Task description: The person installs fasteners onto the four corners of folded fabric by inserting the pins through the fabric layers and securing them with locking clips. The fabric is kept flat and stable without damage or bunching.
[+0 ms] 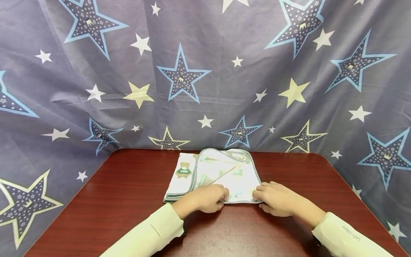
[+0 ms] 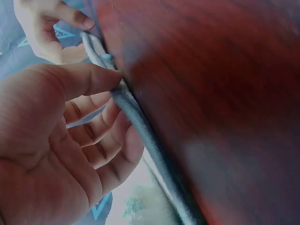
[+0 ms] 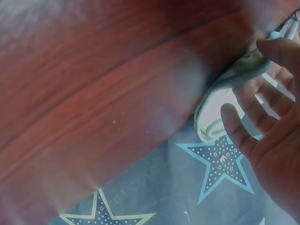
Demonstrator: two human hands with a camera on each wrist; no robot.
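Observation:
A folded white cloth [image 1: 231,178] with printed teddy bears and grey-green piping lies at the table's far side. Its upper layer is doubled over toward the right, leaving a bear-printed strip bare on the left. My left hand [image 1: 210,198] pinches the near edge; in the left wrist view the thumb [image 2: 93,79] presses on the piping, with fingers curled on the other side. Along the same edge, at the near right corner, my right hand [image 1: 276,199] grips the cloth between thumb and fingers. In the right wrist view, the right hand [image 3: 276,136] partly covers the cloth.
The dark red-brown wooden table [image 1: 135,214] reaches to a grey-blue star-patterned curtain [image 1: 205,85] behind it and at both sides. Pale sleeves [image 1: 151,232] cover both forearms, which rest low over the near part of the table.

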